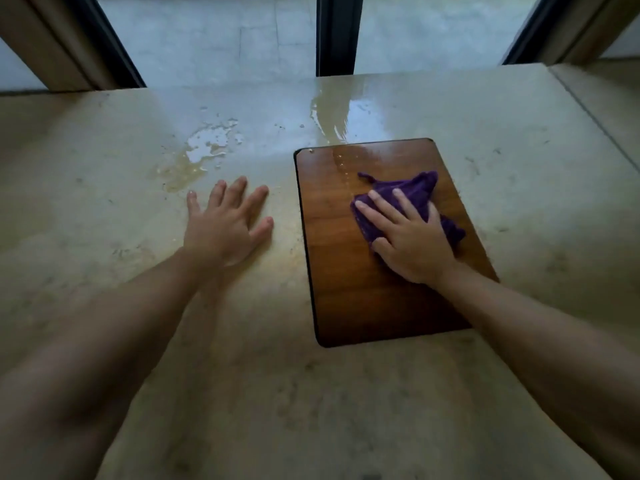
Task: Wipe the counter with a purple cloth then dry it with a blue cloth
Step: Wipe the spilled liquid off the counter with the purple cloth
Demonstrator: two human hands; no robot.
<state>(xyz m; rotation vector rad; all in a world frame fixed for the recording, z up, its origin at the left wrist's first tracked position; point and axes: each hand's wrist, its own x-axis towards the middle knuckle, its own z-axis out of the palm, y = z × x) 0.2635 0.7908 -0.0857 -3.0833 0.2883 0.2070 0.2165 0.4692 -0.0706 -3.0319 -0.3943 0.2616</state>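
Wet beige stone counter (346, 393): right hand (410, 239) presses crumpled purple cloth (414, 194) flat-fingered onto brown wooden board (363, 299) (left hand (225, 225) splayed, holding nothing).

Home (stone counter (346, 393); glass doors (214, 36))

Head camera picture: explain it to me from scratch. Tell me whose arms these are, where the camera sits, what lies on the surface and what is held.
There is no machine here. A person wears one wide-angle camera on the head, so you look down along their own two bare arms. The left hand lies flat, fingers spread, on the pale stone counter and holds nothing. The right hand presses a crumpled purple cloth onto a brown wooden board that lies on the counter. Water shows in two places: a puddle beyond the left hand, and a wet streak beyond the board's far edge, with drops on the board. Behind the counter is a dark-framed window. No blue cloth is in view.
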